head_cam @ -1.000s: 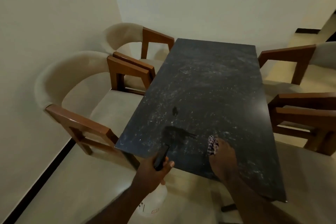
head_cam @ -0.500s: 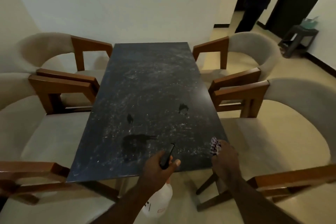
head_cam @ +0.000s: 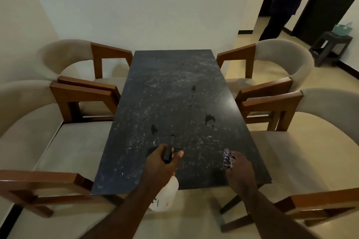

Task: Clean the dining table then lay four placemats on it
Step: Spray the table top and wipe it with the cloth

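Observation:
A dark stone dining table (head_cam: 174, 87) fills the middle of the view, dusty with pale specks and a few wet dark blotches. My left hand (head_cam: 160, 165) grips a white spray bottle (head_cam: 165, 196) by its black nozzle head, which points out over the near end of the table. My right hand (head_cam: 240, 169) holds a bunched checked cloth (head_cam: 228, 158) just above the table's near right part. No placemats are in view.
Two beige upholstered chairs with wooden arms stand on the left (head_cam: 58, 126) and two on the right (head_cam: 287, 68). A person (head_cam: 281, 4) stands in the doorway at the far right, beside a small dark stool (head_cam: 330, 44) with a teal bag on it.
The view has swung right and centred on the table. More wet blotches have appeared on the tabletop, further out and to the right. Both hands keep their hold.

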